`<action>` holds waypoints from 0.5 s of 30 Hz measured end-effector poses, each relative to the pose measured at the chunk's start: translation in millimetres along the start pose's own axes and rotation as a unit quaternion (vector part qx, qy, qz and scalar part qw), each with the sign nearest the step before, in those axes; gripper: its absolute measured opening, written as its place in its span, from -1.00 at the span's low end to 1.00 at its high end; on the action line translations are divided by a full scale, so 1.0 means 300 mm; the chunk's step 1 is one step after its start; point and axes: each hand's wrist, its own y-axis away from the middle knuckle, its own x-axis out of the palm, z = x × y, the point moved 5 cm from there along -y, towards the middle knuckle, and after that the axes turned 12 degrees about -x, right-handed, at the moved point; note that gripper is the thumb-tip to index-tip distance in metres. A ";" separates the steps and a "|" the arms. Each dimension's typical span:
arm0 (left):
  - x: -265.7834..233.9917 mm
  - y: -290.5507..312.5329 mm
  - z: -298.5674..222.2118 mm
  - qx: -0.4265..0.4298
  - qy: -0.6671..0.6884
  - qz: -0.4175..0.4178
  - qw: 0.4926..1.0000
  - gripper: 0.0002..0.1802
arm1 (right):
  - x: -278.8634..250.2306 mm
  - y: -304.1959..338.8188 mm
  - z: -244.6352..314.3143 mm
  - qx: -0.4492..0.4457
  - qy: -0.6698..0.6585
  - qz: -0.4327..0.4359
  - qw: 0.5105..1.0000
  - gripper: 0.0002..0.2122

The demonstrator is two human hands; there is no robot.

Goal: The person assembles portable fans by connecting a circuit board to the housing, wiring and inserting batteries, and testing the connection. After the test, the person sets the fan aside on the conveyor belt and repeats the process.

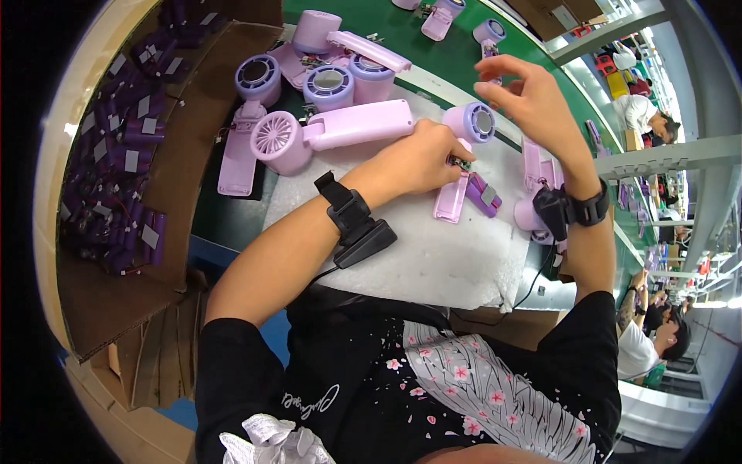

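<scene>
An opened pink-lilac handheld fan lies on the white foam sheet (402, 251), its round head (470, 122) uppermost and its handle shell (450, 203) toward me. My left hand (429, 161) is closed on this fan at its neck, fingertips at a small green circuit board (461, 164). Beside the handle shell sits a purple battery pack (484, 196). My right hand (533, 97) is raised to the right of the fan head, thumb and index finger apart. I make out nothing held in it. A fan with a long pink handle (359, 124) lies just beyond my left wrist.
At left stands a cardboard box (143, 305) with many purple battery packs (139, 162). Several fan heads (328, 85) and shells crowd the far left of the green table (464, 58). More fan parts (532, 210) lie beside my right forearm. Other people (645, 348) sit far right.
</scene>
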 end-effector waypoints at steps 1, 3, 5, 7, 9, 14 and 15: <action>-0.003 -0.004 -0.010 0.001 0.002 0.005 1.000 -0.71 | -0.031 0.009 -0.058 0.030 0.022 0.010 0.999 -0.73; -0.009 -0.004 -0.022 -0.001 0.006 0.012 1.000 -0.68 | -0.055 -0.006 -0.131 0.061 0.042 0.019 0.997 -0.73; -0.005 -0.006 -0.024 0.006 0.008 0.009 1.000 -0.67 | -0.062 -0.040 -0.186 0.090 0.050 0.051 0.993 -0.68; -0.004 -0.008 -0.024 0.017 0.012 0.002 1.000 -0.66 | -0.055 -0.098 -0.244 0.104 0.052 0.067 0.991 -0.65; -0.010 -0.008 -0.034 0.021 0.011 0.010 1.000 -0.66 | -0.014 -0.202 -0.263 0.008 0.108 0.070 0.992 -0.61; 0.005 -0.001 -0.044 0.032 0.019 0.049 0.998 -0.65 | 0.127 -0.378 -0.392 -0.098 0.163 0.078 0.979 -0.56; 0.007 0.007 -0.038 0.031 0.021 0.058 0.998 -0.65 | 0.157 -0.397 -0.397 -0.069 0.155 0.117 0.978 -0.56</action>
